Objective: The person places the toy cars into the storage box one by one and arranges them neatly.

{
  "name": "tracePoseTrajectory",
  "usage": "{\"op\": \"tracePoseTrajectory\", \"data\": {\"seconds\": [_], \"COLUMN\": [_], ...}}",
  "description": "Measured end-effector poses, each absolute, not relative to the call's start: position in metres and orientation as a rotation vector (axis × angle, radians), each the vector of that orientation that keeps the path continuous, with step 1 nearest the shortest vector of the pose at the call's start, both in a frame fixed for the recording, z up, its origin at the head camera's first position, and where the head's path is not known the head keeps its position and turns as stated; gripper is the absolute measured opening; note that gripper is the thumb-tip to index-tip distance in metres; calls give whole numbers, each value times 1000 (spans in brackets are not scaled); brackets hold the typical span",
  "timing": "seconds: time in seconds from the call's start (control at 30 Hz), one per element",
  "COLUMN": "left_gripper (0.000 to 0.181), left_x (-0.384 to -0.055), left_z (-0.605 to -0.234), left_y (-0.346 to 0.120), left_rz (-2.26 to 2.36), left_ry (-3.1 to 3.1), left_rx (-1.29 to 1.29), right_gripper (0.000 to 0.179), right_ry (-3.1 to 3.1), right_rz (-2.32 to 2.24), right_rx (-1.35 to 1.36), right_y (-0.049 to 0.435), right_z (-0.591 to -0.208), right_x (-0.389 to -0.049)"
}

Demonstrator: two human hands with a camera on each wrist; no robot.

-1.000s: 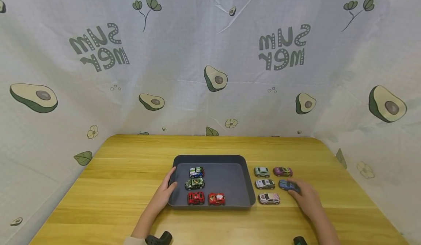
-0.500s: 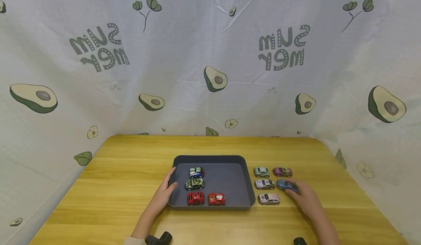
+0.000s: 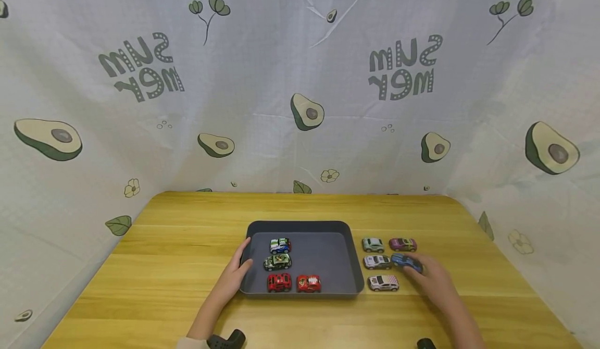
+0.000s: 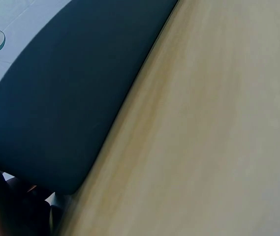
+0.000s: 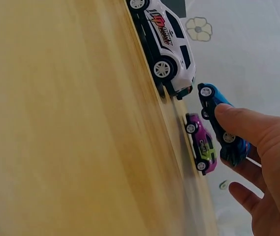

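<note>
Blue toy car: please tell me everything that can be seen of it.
The blue toy car has a glossy body, dark underside and wheels with silver spokes; it looks like painted metal or plastic. Tilted, it is held above the wooden tabletop in the right hand's grip, right of the gray tray.

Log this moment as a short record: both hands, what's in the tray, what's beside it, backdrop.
Left hand: holds the left rim of the gray tray
Right hand: pinches a blue car, raised off the table
In tray: white-blue car, dark green car, left red car, right red car
Beside tray, on table: pale green car, purple car, silver car, white-pink car
Backdrop: cloth with avocado prints
</note>
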State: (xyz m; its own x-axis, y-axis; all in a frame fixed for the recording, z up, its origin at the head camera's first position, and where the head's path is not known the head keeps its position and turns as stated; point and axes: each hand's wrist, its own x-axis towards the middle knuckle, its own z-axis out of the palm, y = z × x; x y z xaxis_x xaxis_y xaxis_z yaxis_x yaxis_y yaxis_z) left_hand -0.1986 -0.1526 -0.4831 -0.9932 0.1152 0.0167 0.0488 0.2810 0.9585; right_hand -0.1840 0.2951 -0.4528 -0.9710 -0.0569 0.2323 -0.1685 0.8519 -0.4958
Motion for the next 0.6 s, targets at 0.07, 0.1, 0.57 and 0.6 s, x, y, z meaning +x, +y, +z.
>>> {"op": "tracePoseTrajectory", "data": {"seconds": [0.07, 0.1, 0.57, 0.6], "left_gripper": [55, 55, 55, 55], "left_x": [-198, -198, -199, -199], "left_z": [-483, -483, -483, -483], "left_y": [-153, -153, -152, -152], "left_rz": [1847, 1848, 1837, 1837], "left_ry": [2470, 2470, 2475, 2476], "left_rx": [163, 165, 153, 152], "right_gripper": [40, 40, 45, 45], "right_ry": [-2794, -2779, -2836, -2833], "right_rz": [790, 794, 837, 851], "right_rx": [195, 205, 170, 171], "right_y": [293, 292, 275, 274], "right_z": [-452, -452, -439, -438], "right_x": [-185, -185, -182, -182]}}
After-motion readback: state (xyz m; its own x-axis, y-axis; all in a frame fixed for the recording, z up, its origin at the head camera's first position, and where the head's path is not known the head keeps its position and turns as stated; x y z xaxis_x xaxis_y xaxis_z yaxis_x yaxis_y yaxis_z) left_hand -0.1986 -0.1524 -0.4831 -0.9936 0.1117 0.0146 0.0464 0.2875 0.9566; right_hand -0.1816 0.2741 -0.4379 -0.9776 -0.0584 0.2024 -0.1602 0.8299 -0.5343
